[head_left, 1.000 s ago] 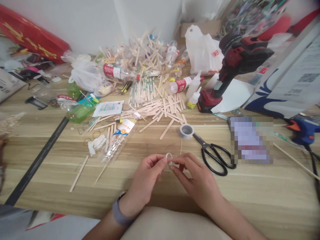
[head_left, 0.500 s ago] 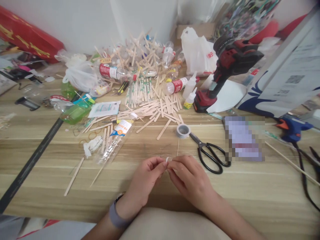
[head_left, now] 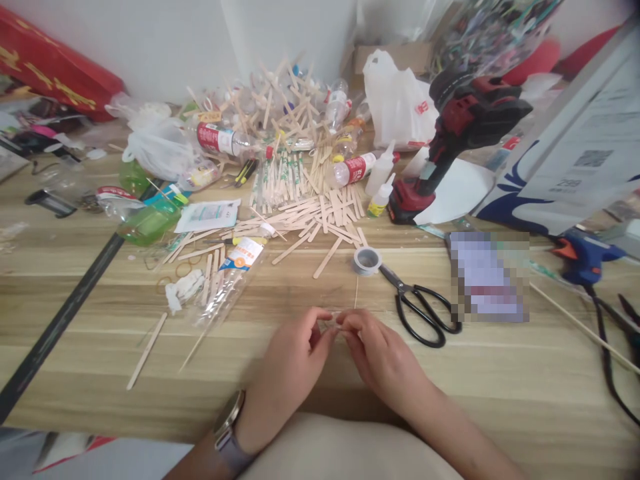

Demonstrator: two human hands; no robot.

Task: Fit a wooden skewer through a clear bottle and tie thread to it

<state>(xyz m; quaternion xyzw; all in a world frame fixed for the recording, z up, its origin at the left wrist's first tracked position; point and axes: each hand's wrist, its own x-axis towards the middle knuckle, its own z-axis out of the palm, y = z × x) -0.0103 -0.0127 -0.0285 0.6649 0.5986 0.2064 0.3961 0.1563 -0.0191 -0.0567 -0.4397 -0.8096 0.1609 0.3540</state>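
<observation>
My left hand (head_left: 303,347) and my right hand (head_left: 377,347) meet fingertip to fingertip over the front of the table. Both are closed in a pinch around something small, which the fingers mostly hide; I cannot make out its kind. Just beyond the right fingers a thin wooden stick (head_left: 357,292) shows. Whether the hand touches it, I cannot tell. To the right lie black-handled scissors (head_left: 423,310), their blades beside a roll of grey tape (head_left: 367,261). A crumpled clear plastic bottle (head_left: 227,283) lies to the left, near a single craft stick (head_left: 147,351).
Craft sticks (head_left: 320,220) are heaped at the back centre among plastic bottles (head_left: 355,169). A red and black power drill (head_left: 450,140) stands behind the phone (head_left: 487,277). A blue glue gun (head_left: 585,257) sits far right. At left runs a black strip (head_left: 65,313).
My left wrist has turned, so its watch face now shows. The fingers have shifted slightly, and the small white piece seen between them before is now mostly hidden.
</observation>
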